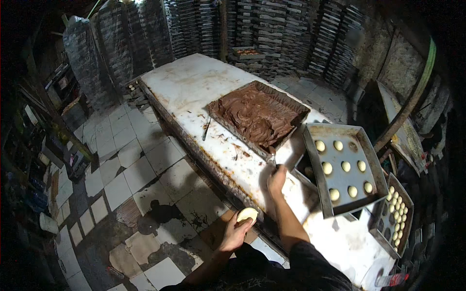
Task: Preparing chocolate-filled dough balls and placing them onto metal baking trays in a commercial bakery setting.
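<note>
My left hand (234, 235) is closed around a pale yellow round piece of dough or cookie (247, 214), held just off the table's near edge. My right hand (277, 181) grips a spreading tool, its blade (272, 154) mostly hidden at the near corner of a large tray of chocolate spread. That thick brown chocolate spread (257, 114) fills the tray (297, 105), swirled and uneven. To the right of my right hand, a metal tray (350, 206) carries several pale round pieces (345, 166) in spaced rows.
Farther right, another tray (409, 213) is packed with smaller-looking pale rounds (398, 212). A thin dark utensil (207, 127) lies on the smeared white table (179, 77). Stacked slats (276, 34) line the back wall. Broken tiles (138, 150) cover the floor at left.
</note>
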`<state>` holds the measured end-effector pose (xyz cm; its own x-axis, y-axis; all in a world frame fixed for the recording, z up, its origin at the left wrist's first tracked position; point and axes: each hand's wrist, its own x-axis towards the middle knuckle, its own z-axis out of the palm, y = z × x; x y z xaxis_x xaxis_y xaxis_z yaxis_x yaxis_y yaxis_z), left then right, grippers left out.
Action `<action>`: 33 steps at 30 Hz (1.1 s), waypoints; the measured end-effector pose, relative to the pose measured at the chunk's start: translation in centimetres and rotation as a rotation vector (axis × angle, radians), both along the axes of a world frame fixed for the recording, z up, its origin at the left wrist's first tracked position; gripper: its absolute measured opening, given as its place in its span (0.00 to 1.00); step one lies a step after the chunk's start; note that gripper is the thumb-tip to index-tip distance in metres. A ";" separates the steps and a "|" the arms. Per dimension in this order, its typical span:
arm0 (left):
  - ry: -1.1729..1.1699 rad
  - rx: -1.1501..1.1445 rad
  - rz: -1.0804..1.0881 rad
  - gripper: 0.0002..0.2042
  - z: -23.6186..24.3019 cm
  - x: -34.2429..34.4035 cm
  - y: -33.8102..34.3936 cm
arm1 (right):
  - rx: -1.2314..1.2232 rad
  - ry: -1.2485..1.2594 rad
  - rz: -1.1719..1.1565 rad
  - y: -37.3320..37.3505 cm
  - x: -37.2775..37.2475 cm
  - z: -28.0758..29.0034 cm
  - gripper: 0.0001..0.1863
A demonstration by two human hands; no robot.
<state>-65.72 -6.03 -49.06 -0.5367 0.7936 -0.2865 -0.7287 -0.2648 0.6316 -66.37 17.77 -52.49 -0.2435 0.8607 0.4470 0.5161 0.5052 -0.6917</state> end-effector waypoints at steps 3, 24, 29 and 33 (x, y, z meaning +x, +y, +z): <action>0.304 -0.173 0.102 0.14 -2.9 -3.6 4.8 | 0.076 0.203 0.200 -4.7 -1.5 3.9 0.08; -0.109 0.242 -0.119 0.30 5.4 -23.3 9.9 | -0.434 -0.187 0.394 1.5 -6.7 17.2 0.09; -0.492 0.446 -0.337 0.30 10.3 -23.9 13.3 | 0.002 0.029 0.180 -6.5 -8.4 12.9 0.15; -0.450 0.496 -0.249 0.26 9.1 -24.9 13.3 | 0.152 -0.038 -0.019 -5.7 -5.0 5.1 0.21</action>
